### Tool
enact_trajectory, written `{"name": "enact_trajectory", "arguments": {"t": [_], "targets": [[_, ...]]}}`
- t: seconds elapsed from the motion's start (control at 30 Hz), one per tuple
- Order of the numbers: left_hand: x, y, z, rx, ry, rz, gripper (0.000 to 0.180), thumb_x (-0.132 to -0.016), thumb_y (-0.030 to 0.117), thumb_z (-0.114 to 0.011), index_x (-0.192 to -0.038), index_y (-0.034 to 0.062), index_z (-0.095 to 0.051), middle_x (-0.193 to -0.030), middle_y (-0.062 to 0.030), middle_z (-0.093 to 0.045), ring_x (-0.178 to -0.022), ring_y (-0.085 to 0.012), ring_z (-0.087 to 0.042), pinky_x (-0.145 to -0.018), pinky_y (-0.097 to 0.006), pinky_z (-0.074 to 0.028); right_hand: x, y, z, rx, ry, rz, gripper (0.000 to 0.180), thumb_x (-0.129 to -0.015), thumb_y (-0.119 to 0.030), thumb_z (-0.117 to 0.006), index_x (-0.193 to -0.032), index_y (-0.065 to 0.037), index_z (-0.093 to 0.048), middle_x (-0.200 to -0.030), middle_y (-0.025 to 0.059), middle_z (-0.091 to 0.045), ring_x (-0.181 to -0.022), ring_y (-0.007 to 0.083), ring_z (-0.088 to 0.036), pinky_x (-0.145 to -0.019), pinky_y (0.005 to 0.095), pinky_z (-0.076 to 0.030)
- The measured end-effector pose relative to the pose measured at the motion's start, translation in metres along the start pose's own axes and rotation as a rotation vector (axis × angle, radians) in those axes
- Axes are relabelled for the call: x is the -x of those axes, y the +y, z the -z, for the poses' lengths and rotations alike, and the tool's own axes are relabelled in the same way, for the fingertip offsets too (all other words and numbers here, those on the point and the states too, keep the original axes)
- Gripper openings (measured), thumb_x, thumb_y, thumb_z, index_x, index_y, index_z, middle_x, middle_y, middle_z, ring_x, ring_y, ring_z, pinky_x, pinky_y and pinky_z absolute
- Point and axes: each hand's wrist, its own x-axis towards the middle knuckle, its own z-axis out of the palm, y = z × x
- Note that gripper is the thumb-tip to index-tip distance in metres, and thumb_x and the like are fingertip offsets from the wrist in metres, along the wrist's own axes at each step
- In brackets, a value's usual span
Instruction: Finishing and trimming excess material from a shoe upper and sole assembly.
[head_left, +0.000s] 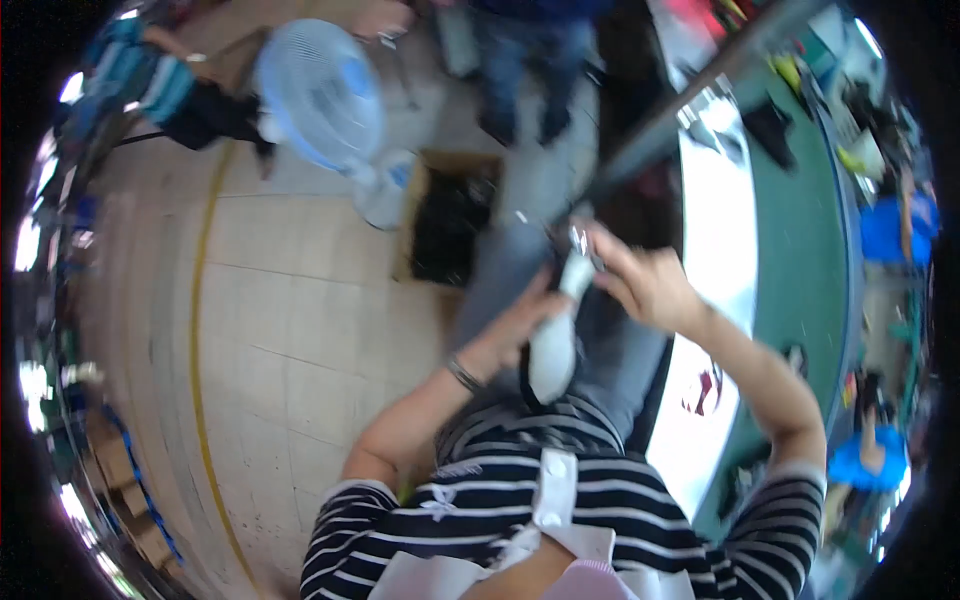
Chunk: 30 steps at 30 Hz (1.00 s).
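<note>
Across my lap lies a shoe with its white sole turned up and a dark edge showing along its left side. My left hand is closed around the middle of the shoe and steadies it. At the shoe's far end, the fingers of my right hand are bent together on a small shiny metallic piece. Motion blurs that piece, and its kind cannot be made out. Part of the shoe is hidden under my left fingers.
To my right runs a green conveyor belt with a white ledge and a dark shoe. A slanting grey pole stands ahead. Beyond my knees are an open cardboard box and a fan. Other people work nearby.
</note>
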Motion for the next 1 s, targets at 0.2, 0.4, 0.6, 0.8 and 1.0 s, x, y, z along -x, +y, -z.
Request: {"name": "enact_trajectory", "arguments": {"t": [0.2,0.4,0.6,0.8,1.0], "targets": [[-0.018,-0.055,0.011,-0.055,-0.065,0.022,0.085,-0.089,0.037,-0.063,-0.153,0.0243,-0.01,-0.117,-0.0059,-0.053,-0.095,-0.0131,-0.055,-0.084,-0.029,-0.047,0.006,-0.033,0.019,0.128,-0.225,-0.169,0.067,-0.087,-0.022,-0.06,-0.146,-0.025,-0.028,-0.063,0.0157,-0.062,-0.059,0.0355,-0.064,-0.056,0.0464,-0.05],[0.008,-0.044,-0.001,-0.057,-0.116,0.058,0.094,-0.086,0.051,-0.062,-0.154,0.0237,-0.003,-0.14,-0.0079,-0.04,-0.118,-0.0166,-0.045,-0.097,-0.031,-0.038,0.026,-0.028,-0.002,0.264,-0.383,-0.157,0.066,-0.086,-0.02,-0.06,-0.145,-0.017,-0.03,-0.065,0.0196,-0.063,-0.059,0.0373,-0.064,-0.056,0.0474,-0.05],[-0.002,-0.033,0.004,-0.071,-0.123,0.077,0.094,-0.085,0.049,-0.063,-0.154,0.0233,-0.004,-0.131,-0.0066,-0.045,-0.112,-0.0139,-0.047,-0.091,-0.029,-0.041,0.028,-0.031,-0.002,-0.161,0.03,-0.121,0.062,-0.087,-0.016,-0.059,-0.141,-0.002,-0.032,-0.064,0.0203,-0.061,-0.058,0.0384,-0.063,-0.055,0.0477,-0.047],[0.0,-0.037,0.008,0.028,-0.182,0.044,0.089,-0.086,0.043,-0.066,-0.153,0.0263,-0.01,-0.12,-0.0075,-0.052,-0.103,-0.015,-0.053,-0.083,-0.031,-0.047,0.011,-0.046,0.019,0.212,-0.396,-0.126,0.064,-0.087,-0.018,-0.059,-0.143,-0.006,-0.03,-0.066,0.0214,-0.062,-0.06,0.0404,-0.062,-0.055,0.0494,-0.048],[-0.001,-0.049,-0.007,0.019,-0.16,0.084,0.095,-0.079,0.029,-0.072,-0.153,0.0261,-0.012,-0.11,-0.0058,-0.057,-0.089,-0.0162,-0.058,-0.072,-0.03,-0.05,0.058,-0.021,-0.022,0.138,-0.351,-0.179,0.069,-0.085,-0.016,-0.059,-0.146,-0.008,-0.027,-0.064,0.0222,-0.062,-0.056,0.0418,-0.062,-0.054,0.0489,-0.05]]}}
